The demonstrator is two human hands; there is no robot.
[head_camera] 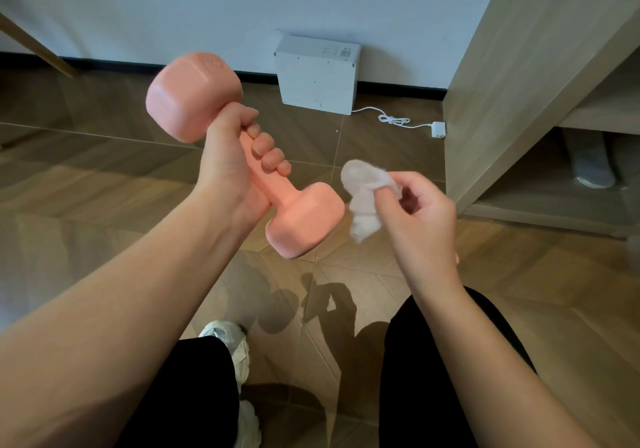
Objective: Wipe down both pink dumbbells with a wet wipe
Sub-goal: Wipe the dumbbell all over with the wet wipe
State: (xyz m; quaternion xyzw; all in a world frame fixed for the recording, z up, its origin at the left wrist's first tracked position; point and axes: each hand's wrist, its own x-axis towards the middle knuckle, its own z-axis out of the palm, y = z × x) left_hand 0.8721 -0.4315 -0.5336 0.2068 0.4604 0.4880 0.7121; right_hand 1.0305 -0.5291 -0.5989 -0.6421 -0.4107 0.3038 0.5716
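A pink dumbbell (301, 219) is held up in the air, tilted, with one head at the upper left and the other at the lower right. My left hand (235, 160) grips its handle, fingers curled round it. My right hand (415, 215) pinches a crumpled white wet wipe (363, 198) just right of the lower head, close to it; whether the wipe touches the head I cannot tell. Only one dumbbell is in view.
A white box (317, 73) stands on the wooden floor against the wall, with a white cable and plug (438, 130) to its right. A wooden shelf unit (519, 108) rises at the right. Below are my black trousers and a white shoe (232, 343).
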